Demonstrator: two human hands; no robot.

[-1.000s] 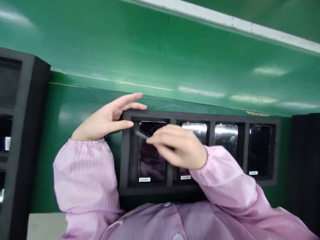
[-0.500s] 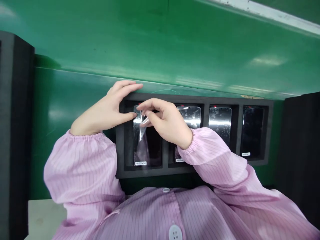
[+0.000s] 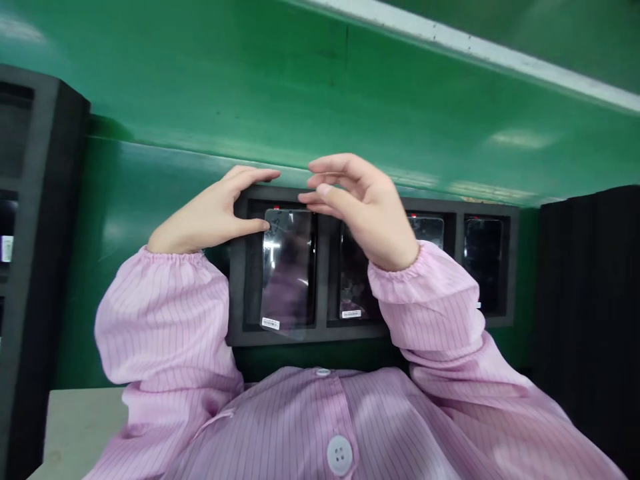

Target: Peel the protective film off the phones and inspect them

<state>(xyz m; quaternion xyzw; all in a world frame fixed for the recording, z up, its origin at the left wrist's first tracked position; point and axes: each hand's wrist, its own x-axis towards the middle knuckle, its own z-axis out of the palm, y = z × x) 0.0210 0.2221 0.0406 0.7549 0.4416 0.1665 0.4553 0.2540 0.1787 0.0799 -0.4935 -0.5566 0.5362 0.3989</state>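
My left hand (image 3: 210, 212) has its thumb and fingers spread. The thumb tip touches the upper left edge of a phone screen (image 3: 289, 273) in the leftmost compartment of a black foam tray (image 3: 323, 280). Clear film lies over that screen, slightly askew, its lower edge reaching past the bottom of the glass beside a white barcode label (image 3: 271, 324). Raised above the tray's far edge, my right hand (image 3: 373, 210) has loosely curved fingers apart, with nothing visible in them. It partly covers a second phone screen (image 3: 353, 280) in the neighbouring compartment.
More screens lie farther right, including one in the end compartment (image 3: 483, 253). Another black foam tray (image 3: 30, 267) stands at the left, with screens partly visible. A dark block (image 3: 590, 300) is at the right. All rest on a green surface (image 3: 225, 80).
My right hand has released the clear film and moved up and right, its fingers opening. The film, lifted and creased before, now lies flatter over the screen. My left hand stays nearly in place.
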